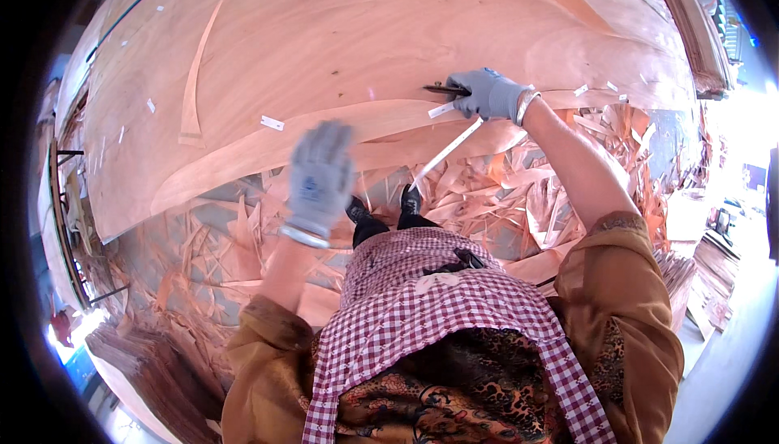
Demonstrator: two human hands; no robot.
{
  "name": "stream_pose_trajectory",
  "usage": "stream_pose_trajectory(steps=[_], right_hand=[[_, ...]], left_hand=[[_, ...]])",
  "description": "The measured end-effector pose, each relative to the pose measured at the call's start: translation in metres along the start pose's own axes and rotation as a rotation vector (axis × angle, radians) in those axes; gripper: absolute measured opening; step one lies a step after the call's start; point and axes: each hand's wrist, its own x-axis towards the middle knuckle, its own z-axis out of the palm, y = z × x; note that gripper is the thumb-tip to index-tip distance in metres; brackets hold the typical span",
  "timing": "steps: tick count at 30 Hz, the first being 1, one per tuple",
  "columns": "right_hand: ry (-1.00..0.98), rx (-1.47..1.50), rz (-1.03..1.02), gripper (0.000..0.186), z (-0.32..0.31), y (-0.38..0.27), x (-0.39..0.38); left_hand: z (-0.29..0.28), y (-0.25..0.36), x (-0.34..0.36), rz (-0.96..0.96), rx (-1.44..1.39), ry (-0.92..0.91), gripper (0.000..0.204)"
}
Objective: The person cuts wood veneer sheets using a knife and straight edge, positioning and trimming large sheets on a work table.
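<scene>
A broad sheet of thin wood veneer [389, 38] lies in front of me, with small white tape pieces [272, 123] stuck on it. My right hand [489, 93], in a grey glove, is closed around a slim dark hand tool [442, 89] whose exact kind is unclear. Just below that hand a narrow white strip [446, 154] slants down toward my shoes. My left hand [321, 172], also gloved, hovers beside the sheet's near edge, fingers stretched out and slightly blurred, holding nothing.
Torn veneer scraps [535, 209] litter the floor around my feet. Stacked veneer sheets [154, 371] stand at the lower left, with another stack [690, 30] at the far right. A long loose veneer sliver [199, 79] rests on the sheet's left part.
</scene>
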Motion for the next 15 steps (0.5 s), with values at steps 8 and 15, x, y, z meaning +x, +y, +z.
stream_pose_trajectory(steps=[8,15], right_hand=[[0.018,-0.001,-0.090,0.020,-0.001,0.019,0.020],[0.180,-0.117,-0.060,0.023,-0.003,0.027,0.014]], left_hand=[[0.059,0.101,0.056,0.115,-0.174,0.042,0.051],[0.068,0.116,0.090,-0.002,0.006,-0.065,0.060]])
